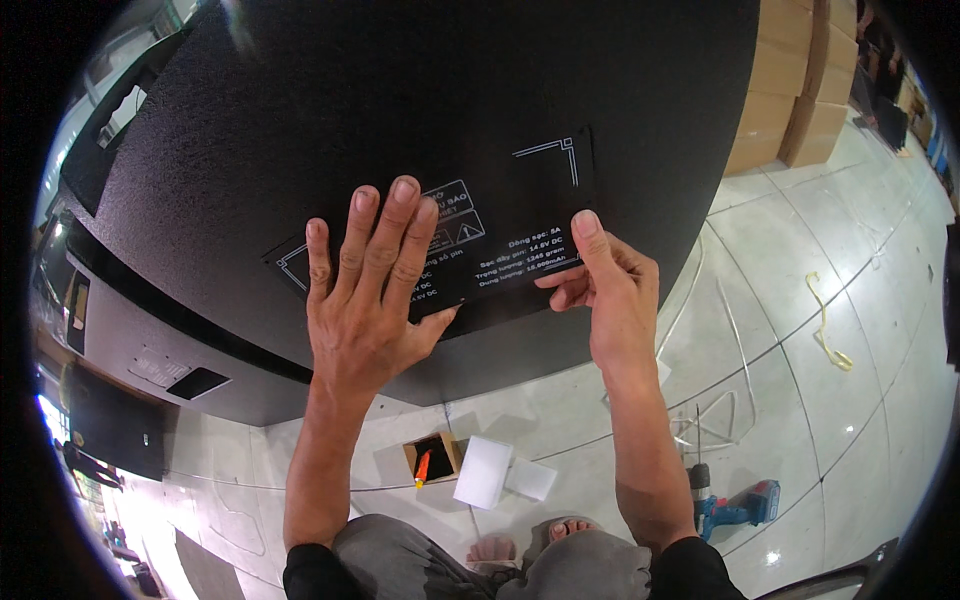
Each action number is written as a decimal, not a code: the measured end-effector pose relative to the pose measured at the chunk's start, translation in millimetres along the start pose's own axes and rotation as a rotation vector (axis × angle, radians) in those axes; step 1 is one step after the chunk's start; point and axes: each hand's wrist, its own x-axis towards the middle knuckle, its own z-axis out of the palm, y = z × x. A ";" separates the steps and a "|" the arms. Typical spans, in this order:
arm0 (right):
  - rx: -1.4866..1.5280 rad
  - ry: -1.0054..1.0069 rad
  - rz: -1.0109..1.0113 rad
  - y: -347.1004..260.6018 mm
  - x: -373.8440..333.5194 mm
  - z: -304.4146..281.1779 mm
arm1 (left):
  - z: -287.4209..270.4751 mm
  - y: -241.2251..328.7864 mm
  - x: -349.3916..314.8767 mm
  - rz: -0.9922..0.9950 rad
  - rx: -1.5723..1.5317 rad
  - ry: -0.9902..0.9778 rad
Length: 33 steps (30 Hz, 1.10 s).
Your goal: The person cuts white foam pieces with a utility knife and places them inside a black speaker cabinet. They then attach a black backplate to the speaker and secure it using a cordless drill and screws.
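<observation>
A large black textured cabinet [400, 90] fills the upper view in front of me. Against its surface lies a thin black label plate [530, 205] with white print, a warning symbol and white corner lines. My left hand [365, 290] rests flat over the plate's left half, fingers spread, hiding part of the print. At the plate's lower right edge is my right hand [615, 290]. Its thumb lies along that edge and the other fingers curl in beneath, gripping the plate's border.
On the tiled floor, a small open cardboard box [449, 440] holds an orange tube [423, 466] beside a white block [484, 473]. A cordless drill [735, 508] lies near my right forearm. Cords and a yellow strap [826, 325] lie to the right. Cardboard boxes [770, 95] are stacked behind.
</observation>
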 end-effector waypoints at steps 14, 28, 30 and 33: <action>0.098 0.090 -0.012 2.4 0.4 7.3 | 1.1 16.2 31.0 0.108 0.040 -0.080; 0.086 0.144 -0.059 4.0 -2.3 13.2 | 18.8 12.8 32.9 0.186 0.230 0.145; 0.090 0.150 -0.063 3.5 -3.8 15.6 | 15.0 12.3 33.2 0.186 0.247 0.140; 0.085 0.156 -0.066 1.3 -5.9 17.6 | 7.0 10.4 34.4 0.192 0.250 0.137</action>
